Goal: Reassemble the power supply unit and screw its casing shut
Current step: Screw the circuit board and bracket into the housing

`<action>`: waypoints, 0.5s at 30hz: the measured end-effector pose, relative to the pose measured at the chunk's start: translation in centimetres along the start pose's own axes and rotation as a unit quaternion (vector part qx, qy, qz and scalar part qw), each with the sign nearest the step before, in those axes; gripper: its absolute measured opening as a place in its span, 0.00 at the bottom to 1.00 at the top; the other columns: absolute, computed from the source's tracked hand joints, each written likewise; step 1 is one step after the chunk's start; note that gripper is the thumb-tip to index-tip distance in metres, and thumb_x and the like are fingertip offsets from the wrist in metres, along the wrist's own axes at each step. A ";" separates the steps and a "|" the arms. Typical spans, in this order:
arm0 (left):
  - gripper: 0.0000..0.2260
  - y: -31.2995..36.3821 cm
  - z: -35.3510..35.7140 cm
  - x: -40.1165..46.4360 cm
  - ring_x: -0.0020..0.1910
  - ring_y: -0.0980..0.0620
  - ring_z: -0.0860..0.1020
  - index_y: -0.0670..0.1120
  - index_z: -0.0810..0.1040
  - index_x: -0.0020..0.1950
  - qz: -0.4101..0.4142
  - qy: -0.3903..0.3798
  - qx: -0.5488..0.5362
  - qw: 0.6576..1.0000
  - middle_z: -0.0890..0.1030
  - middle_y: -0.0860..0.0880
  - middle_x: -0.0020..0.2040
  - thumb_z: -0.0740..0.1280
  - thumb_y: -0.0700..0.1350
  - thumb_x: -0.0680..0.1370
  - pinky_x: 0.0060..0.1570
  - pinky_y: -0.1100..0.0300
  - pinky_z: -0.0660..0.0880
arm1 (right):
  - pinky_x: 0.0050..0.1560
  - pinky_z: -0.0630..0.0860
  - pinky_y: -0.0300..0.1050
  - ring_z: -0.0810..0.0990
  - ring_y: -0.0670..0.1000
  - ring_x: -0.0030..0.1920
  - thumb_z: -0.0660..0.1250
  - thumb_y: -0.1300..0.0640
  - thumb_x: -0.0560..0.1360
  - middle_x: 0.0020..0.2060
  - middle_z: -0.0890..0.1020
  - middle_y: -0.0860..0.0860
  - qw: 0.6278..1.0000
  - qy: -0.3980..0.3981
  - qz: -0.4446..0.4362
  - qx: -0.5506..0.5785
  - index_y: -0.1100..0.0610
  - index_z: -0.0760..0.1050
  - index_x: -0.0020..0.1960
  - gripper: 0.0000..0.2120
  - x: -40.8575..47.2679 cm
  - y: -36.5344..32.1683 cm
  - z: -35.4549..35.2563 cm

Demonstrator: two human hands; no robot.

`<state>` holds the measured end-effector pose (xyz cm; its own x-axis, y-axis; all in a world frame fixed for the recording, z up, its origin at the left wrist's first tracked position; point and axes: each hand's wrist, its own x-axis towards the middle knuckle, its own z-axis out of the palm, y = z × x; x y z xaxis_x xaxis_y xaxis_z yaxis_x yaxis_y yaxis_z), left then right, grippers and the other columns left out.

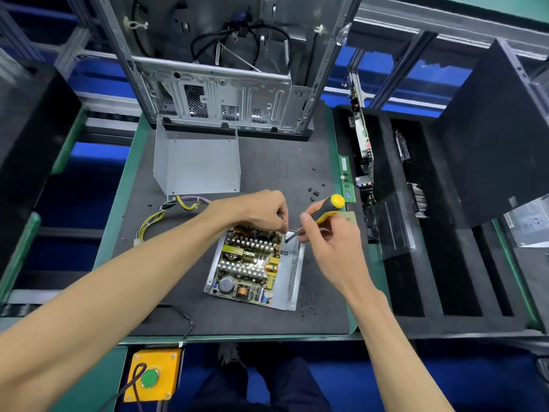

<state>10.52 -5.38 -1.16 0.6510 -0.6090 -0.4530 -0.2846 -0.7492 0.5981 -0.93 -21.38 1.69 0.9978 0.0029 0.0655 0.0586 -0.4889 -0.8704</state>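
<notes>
Now R hand [322,233] grips screwdriver [325,210].

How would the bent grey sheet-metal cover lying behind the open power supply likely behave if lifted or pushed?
The bent grey sheet-metal cover looks thin, so probably light for its size and a little springy. Its upright side flaps suggest it would hold its shape rather than flop. On the dark foam mat it would likely drag rather than slide freely.

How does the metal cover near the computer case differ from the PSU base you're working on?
The metal cover is bare, with nothing inside and no hand on it; the PSU base carries the circuit board. The cover lies farther away, next to the computer case; the base sits under both hands. Both are grey sheet metal.
</notes>
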 end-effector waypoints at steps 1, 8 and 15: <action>0.14 0.0 0.0 0.0 0.29 0.68 0.76 0.56 0.79 0.33 0.000 0.003 -0.005 1.000 0.79 0.63 0.31 0.69 0.43 0.78 0.28 0.73 0.68 | 0.45 0.81 0.63 0.84 0.56 0.41 0.63 0.39 0.80 0.43 0.81 0.45 1.000 -0.001 -0.002 -0.005 0.38 0.74 0.48 0.05 0.1 0.1 0.0; 0.17 0.1 -0.1 -0.1 0.29 0.74 0.74 0.56 0.78 0.32 0.001 -0.004 -0.023 1.000 0.75 0.71 0.25 0.67 0.40 0.79 0.25 0.77 0.66 | 0.44 0.80 0.59 0.84 0.55 0.40 0.61 0.37 0.79 0.36 0.82 0.49 0.999 -0.013 0.003 -0.040 0.44 0.74 0.46 0.11 0.3 0.0 0.2; 0.17 0.0 -0.1 0.0 0.26 0.60 0.74 0.52 0.78 0.29 -0.003 -0.016 -0.017 1.000 0.76 0.60 0.23 0.65 0.38 0.77 0.26 0.71 0.67 | 0.40 0.77 0.54 0.79 0.53 0.38 0.62 0.44 0.82 0.36 0.81 0.51 0.994 -0.043 -0.017 -0.104 0.55 0.77 0.49 0.15 0.5 -0.3 0.2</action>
<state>10.57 -5.34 -1.04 0.6293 -0.6137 -0.4768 -0.2570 -0.7433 0.6176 -0.40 -21.10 1.92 0.9948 0.0923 0.0431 0.0933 -0.6563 -0.7487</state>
